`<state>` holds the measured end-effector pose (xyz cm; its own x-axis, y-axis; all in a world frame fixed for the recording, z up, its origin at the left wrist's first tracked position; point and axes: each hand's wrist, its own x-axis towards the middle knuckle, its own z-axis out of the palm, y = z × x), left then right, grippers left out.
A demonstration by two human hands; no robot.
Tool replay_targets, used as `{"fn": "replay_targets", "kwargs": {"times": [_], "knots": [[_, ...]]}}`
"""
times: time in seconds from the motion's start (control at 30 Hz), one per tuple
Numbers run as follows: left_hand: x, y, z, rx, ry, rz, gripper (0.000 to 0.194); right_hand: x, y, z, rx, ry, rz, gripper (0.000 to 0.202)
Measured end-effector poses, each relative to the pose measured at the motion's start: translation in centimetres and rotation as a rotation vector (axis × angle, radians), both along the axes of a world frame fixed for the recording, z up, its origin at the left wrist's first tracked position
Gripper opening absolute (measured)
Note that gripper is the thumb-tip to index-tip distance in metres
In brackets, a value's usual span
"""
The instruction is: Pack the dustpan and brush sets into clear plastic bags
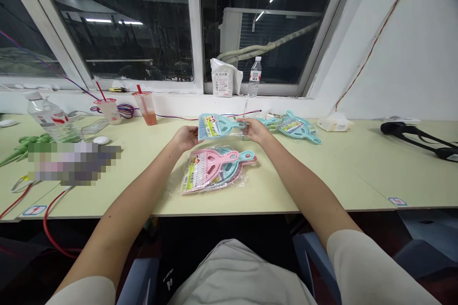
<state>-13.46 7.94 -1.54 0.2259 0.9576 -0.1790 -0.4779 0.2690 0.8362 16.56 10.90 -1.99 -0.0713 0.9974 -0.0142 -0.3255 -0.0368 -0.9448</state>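
A packaged blue dustpan and brush set [223, 126] is held above the table between my two hands. My left hand [188, 138] grips its wide bristle end, and my right hand [253, 128] is closed around the handle end. Below it lies a stack of wrapped dustpan sets [211, 167], a pink one on top with a blue one and another pink one under it. Behind my right hand, more blue dustpan sets [296, 127] rest on the table. Clear plastic wrap covers the sets.
Two drink cups [146, 107] with red straws and a large plastic bottle [50, 116] stand at the left. On the sill are a water bottle [255, 78] and a white packet [224, 78]. A tissue pack [335, 123] and a black strap-like headset [422, 138] lie at the right.
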Motion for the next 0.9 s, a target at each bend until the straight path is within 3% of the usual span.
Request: {"fn": "replay_targets", "kwargs": {"times": [0.27,0.47,0.6,0.9], "knots": [[0.3,-0.4,-0.4,0.05,0.022,-0.053,0.044,-0.1,-0.8,0.6,-0.033,0.044,-0.033,0.018],[0.6,-0.1,-1.0,0.163,0.07,-0.043,0.037,-0.3,-0.7,0.4,0.007,0.028,-0.021,0.018],[0.4,-0.1,-1.2,0.257,0.193,-0.013,0.056,-0.4,-0.5,0.2,0.038,-0.014,-0.041,0.019],[0.5,-1.3,-0.1,0.385,0.223,-0.161,0.064,-0.3,-0.3,0.1,0.075,-0.01,-0.069,0.021]]}}
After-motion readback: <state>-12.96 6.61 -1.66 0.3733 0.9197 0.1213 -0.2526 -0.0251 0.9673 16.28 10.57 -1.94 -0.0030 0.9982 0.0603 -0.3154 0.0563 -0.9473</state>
